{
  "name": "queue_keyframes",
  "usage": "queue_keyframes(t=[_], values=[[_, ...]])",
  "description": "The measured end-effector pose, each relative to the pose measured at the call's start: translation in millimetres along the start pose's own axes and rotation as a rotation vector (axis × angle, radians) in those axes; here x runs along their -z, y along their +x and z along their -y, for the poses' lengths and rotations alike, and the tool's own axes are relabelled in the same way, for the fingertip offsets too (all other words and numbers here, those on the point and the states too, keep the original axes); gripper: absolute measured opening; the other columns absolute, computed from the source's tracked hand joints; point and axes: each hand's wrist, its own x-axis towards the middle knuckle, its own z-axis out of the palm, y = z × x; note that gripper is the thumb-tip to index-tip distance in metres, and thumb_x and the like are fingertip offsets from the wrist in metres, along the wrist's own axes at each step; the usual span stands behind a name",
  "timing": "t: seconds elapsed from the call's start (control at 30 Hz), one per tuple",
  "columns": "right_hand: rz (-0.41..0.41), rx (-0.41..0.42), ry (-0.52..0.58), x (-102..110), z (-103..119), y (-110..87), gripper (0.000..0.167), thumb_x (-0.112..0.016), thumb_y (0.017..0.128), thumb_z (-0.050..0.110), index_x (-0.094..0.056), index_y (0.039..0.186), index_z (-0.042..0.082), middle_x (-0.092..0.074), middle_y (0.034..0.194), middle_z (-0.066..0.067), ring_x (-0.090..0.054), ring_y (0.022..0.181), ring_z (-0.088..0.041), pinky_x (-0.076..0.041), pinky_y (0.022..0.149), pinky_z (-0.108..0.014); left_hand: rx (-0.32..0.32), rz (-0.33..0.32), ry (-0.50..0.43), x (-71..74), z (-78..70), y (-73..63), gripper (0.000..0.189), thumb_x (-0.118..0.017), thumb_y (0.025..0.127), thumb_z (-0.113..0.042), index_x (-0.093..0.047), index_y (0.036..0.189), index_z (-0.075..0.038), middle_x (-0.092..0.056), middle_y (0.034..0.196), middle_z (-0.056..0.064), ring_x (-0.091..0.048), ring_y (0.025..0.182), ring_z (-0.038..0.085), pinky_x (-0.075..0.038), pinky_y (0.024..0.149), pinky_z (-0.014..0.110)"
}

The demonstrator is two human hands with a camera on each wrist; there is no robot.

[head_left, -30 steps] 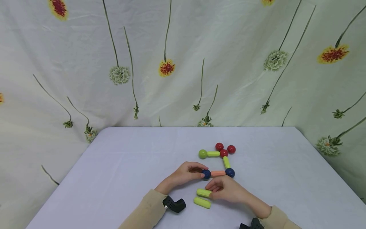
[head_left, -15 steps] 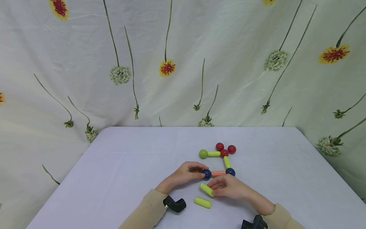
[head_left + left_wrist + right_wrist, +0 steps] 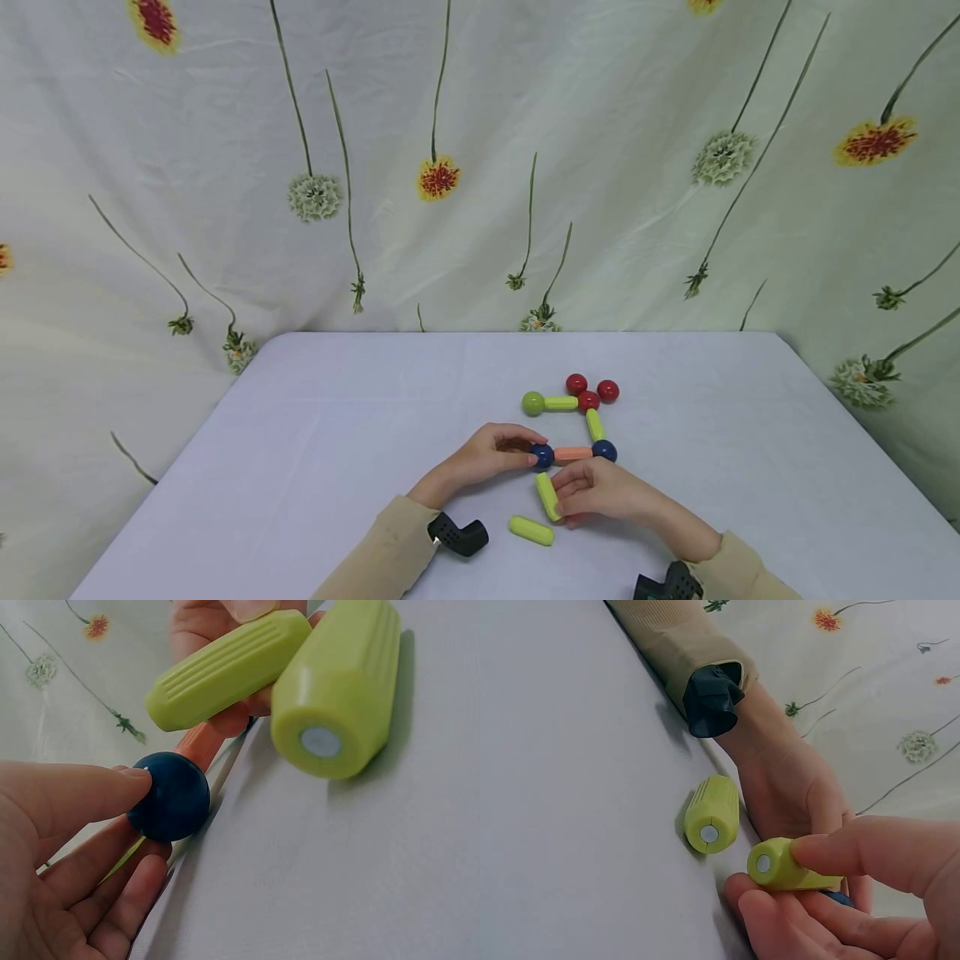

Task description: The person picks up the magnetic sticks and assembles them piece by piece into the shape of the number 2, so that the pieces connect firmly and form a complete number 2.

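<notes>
My left hand [image 3: 483,457] pinches a dark blue ball [image 3: 174,796] between thumb and fingers. An orange rod [image 3: 573,454] joins that ball to a second blue ball [image 3: 604,451]. In my right hand [image 3: 600,490], thumb and fingers pinch a yellow-green magnetic rod [image 3: 548,497], whose far end points at the held ball with a small gap. A similar yellow-green rod [image 3: 531,531] lies on the table nearer to me; the left wrist view shows a pale metal disc in its end. The right hand's fingertips are partly hidden behind the rod in the left wrist view.
Beyond the hands, a yellow-green rod [image 3: 595,425] runs from the second blue ball to a red ball [image 3: 588,402]. Two more red balls touch or nearly touch it. Another rod [image 3: 561,403] links it to a green ball [image 3: 533,403]. A flowered cloth hangs behind the table [image 3: 337,400].
My right hand has lifted one yellow-green rod from beside the other and turned it from crosswise to pointing away, toward the held blue ball. My left hand stays put.
</notes>
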Motion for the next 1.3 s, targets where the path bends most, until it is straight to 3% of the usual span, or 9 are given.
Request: queue_keyframes(t=[0.37,0.83,1.3], values=[[0.028,-0.090,0.159,-1.2,-1.7,0.0,0.039,-0.066,0.083,0.007,-0.053,0.115,-0.010,-0.068,0.088,-0.009,-0.068,0.079,-0.020,-0.055,0.068,-0.029,0.000,0.006,-0.019,0.1,0.6,0.6,0.026,-0.064,0.088,-0.011,-0.067,0.114,-0.006,-0.066,0.107,0.004,-0.059,0.094,0.012,-0.046,0.083,0.022],[0.022,-0.098,0.214,-3.3,-2.5,0.7,0.037,-0.066,0.084,0.007,-0.052,0.114,-0.010,-0.068,0.090,-0.011,-0.068,0.083,-0.023,-0.055,0.070,-0.031,-0.004,0.009,-0.005,0.5,0.4,0.3,0.026,-0.064,0.089,-0.011,-0.067,0.114,-0.007,-0.066,0.108,0.004,-0.059,0.094,0.011,-0.046,0.083,0.023],[-0.037,-0.109,0.217,-6.9,-2.9,2.4,0.036,-0.066,0.084,0.009,-0.054,0.113,-0.010,-0.068,0.090,-0.011,-0.068,0.081,-0.022,-0.055,0.069,-0.032,-0.004,0.006,-0.001,-0.1,0.6,0.3,0.025,-0.063,0.089,-0.011,-0.067,0.114,-0.007,-0.066,0.107,0.003,-0.059,0.093,0.012,-0.046,0.082,0.022]])
